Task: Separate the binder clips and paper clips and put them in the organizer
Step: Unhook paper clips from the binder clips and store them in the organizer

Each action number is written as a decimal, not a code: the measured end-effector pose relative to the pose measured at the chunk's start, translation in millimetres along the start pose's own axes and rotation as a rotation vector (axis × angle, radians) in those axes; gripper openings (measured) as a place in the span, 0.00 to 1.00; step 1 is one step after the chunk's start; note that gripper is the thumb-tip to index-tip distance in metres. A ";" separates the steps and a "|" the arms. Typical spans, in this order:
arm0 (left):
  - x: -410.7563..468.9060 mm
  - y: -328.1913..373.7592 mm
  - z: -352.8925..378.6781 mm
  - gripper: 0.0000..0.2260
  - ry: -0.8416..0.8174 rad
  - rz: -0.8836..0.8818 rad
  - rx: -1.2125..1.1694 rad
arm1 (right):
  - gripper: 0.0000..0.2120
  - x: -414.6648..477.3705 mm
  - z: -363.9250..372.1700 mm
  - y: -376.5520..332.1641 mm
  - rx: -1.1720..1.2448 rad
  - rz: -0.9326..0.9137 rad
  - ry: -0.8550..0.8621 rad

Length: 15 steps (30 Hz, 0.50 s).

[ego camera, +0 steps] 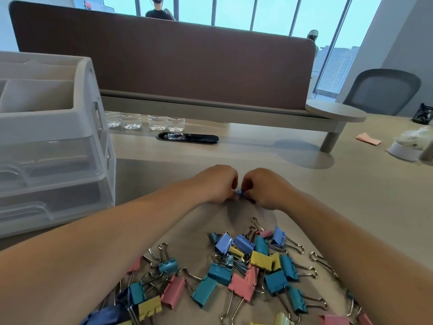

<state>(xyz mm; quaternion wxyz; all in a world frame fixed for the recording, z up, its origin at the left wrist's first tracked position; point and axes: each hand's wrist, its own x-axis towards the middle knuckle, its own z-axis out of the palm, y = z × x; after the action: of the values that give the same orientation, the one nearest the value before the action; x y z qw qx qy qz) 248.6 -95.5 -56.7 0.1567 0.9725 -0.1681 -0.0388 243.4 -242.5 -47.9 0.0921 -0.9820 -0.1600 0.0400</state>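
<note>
On my far left I see the white organizer (54, 118) standing on the desk (351, 195), its top trays open and its clear drawers pushed in. Behind it, a row of water bottles (145, 121) sits under the brown divider panel (175, 59). Moving in, my left hand (216, 184) is curled, fingertips pinching a small blue clip (239, 192); I cannot tell which kind of clip it is. My right hand (264, 188) meets it knuckle to knuckle, fingers curled and pinching the same clip from the other side, just above the desk. Nearer me, between both forearms, the binder clips (246, 266) lie in a loose heap of blue, teal, pink and yellow. Far right I see a pink paper (368, 138), a white bowl (403, 151) and a grey chair (384, 90).
</note>
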 end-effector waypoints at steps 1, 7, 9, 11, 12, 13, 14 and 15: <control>-0.1 0.7 -0.4 0.13 0.006 -0.005 -0.002 | 0.06 -0.2 -0.3 -0.6 -0.006 0.003 -0.006; 1.1 5.0 -2.2 0.10 -0.014 -0.004 0.050 | 0.08 -1.4 -0.4 -3.6 -0.047 0.015 -0.032; 2.1 5.7 -2.0 0.10 -0.030 0.000 0.082 | 0.09 0.3 0.4 -4.2 -0.075 0.017 -0.050; 2.3 5.7 -2.7 0.09 -0.041 0.017 0.111 | 0.09 2.1 1.0 -5.4 -0.101 0.014 -0.061; 2.5 5.5 -3.2 0.09 -0.042 0.027 0.123 | 0.09 2.5 1.0 -5.8 -0.105 0.012 -0.061; 2.5 5.2 -3.6 0.08 -0.041 0.035 0.132 | 0.09 2.5 0.5 -6.4 -0.106 0.008 -0.062; 2.0 5.2 -4.1 0.08 -0.039 0.041 0.138 | 0.08 2.4 0.1 -7.1 -0.107 0.004 -0.061; 1.3 5.4 -4.6 0.07 -0.034 0.046 0.140 | 0.07 1.9 -0.4 -7.8 -0.111 0.001 -0.061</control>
<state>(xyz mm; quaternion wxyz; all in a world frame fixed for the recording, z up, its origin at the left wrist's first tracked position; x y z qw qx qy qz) 248.7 -99.4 -50.7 0.0865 0.9761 -0.1953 -0.0401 242.9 -234.8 -46.1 0.0328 -0.9840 -0.1642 0.0609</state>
